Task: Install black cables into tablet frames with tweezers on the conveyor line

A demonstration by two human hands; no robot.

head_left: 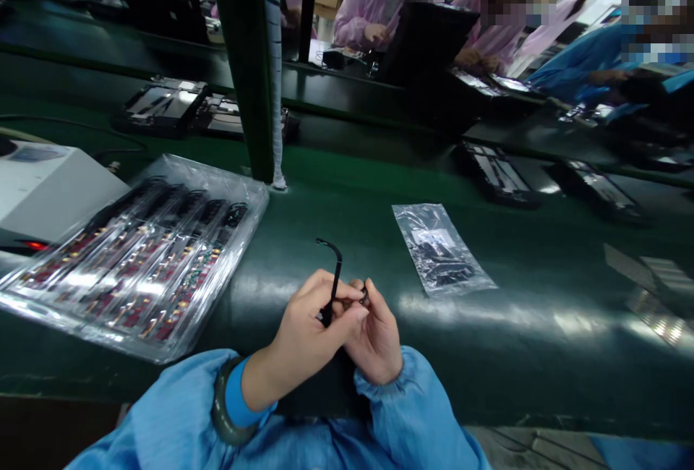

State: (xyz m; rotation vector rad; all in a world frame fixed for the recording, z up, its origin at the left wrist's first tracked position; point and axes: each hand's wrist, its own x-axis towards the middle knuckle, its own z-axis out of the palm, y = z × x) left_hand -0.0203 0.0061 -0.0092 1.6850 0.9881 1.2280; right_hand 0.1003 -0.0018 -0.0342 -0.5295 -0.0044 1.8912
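My left hand (309,318) pinches the lower end of a thin black cable (336,267), whose top bends into a small hook above my fingers. My right hand (374,336) sits close against the left, its fingertips gripping a small dark piece (364,296). I cannot tell whether that piece belongs to the same cable. Both hands hover just above a green conveyor belt (515,304). A clear plastic bag of black parts (439,249) lies to the right of my hands. My blue sleeves reach in from below, with a dark band (228,408) on the left wrist.
A clear plastic tray (254,202) holds rows of long circuit strips at left, beside a white machine (48,191). A green post (246,58) rises behind. Black fixtures (493,173) sit on the belt. Several co-workers in pink and blue smocks work across it.
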